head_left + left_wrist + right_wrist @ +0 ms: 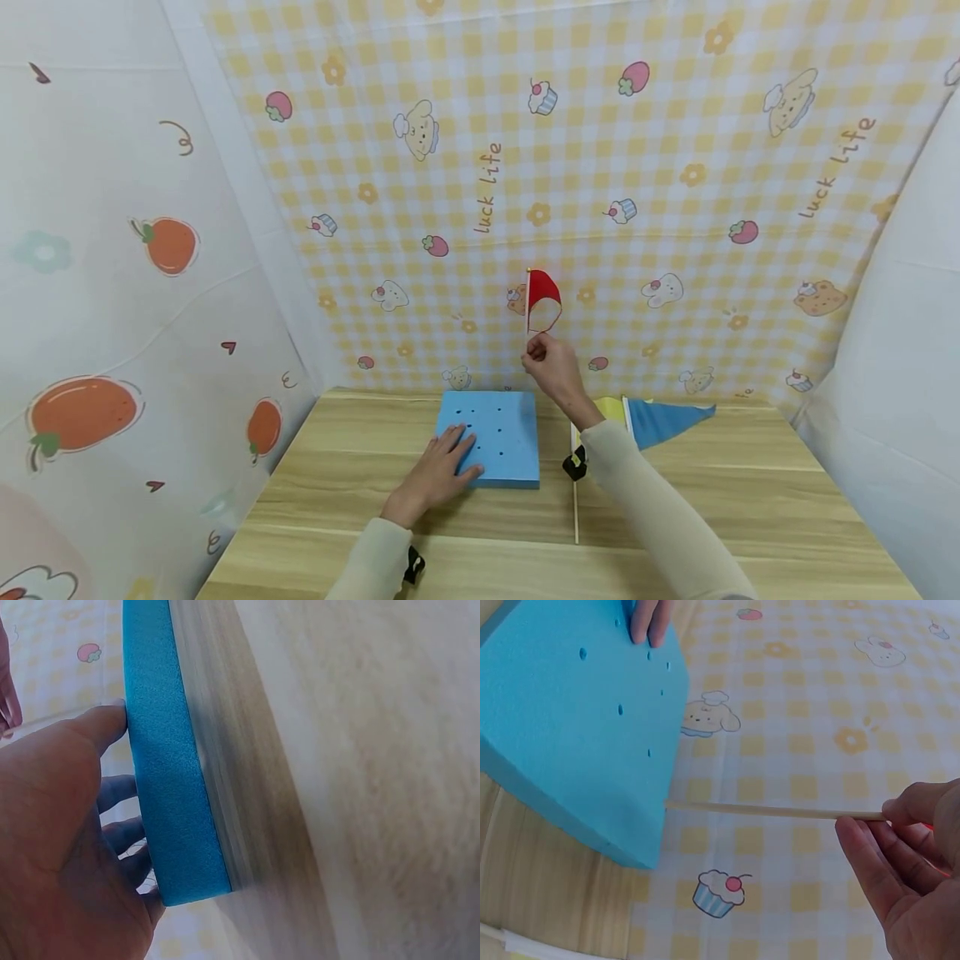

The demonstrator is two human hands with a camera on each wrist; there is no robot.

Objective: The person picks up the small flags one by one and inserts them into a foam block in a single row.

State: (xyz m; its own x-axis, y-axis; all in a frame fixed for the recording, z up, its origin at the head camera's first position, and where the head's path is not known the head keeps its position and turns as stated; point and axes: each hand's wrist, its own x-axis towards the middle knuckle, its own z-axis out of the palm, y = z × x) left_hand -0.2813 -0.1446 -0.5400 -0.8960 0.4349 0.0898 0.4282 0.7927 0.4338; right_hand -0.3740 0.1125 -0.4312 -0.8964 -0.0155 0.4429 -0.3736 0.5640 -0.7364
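My right hand pinches the thin wooden stick of a small red and white flag between thumb and fingers, cloth uppermost. The stick's lower end appears close to the edge of a blue foam block in the right wrist view; whether it touches cannot be told. My left hand rests on the block's left side, fingers spread over its top and thumb by the near edge. Several small holes dot the block's top, some partly covered by these fingers.
To the right of the block, a blue pennant and a yellow flag lie on the wooden table, partly hidden by the right forearm. A bare stick end points toward me. Patterned cloth hangs behind the table.
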